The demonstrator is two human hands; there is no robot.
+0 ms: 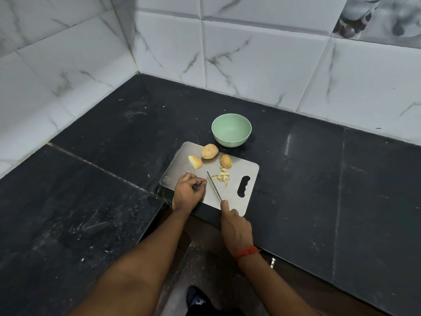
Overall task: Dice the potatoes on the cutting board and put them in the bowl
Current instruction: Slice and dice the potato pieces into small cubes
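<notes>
Near the front edge of the dark counter [296, 179], where it steps back in a corner, a steel cutting board [247, 176] lies with its near corner overhanging slightly, close enough for both hands to work over it. The left hand [189, 190] rests on the board's near-left part, its fingers curled down and pinching a small potato piece [206, 179] against the steel. The knuckles are tucked, which I judge keeps the fingertips clear of the blade. The right hand [234, 226] is clamped around the handle of a knife [214, 185], forefinger stretched along the top, probably for steadier control. The blade stands just beside the pinched piece, between it and the diced pieces [222, 176] heaped near the board's middle.

Along the far edge wait a whole potato [209, 151], a cut potato [195, 161] to its left and a third potato [226, 161] to its right, out of the knife's way. A green bowl [231, 142] stands just beyond that far edge, looking empty, handy for scraping the dice in. Most of the dicing, by my reading, is not yet done.
</notes>
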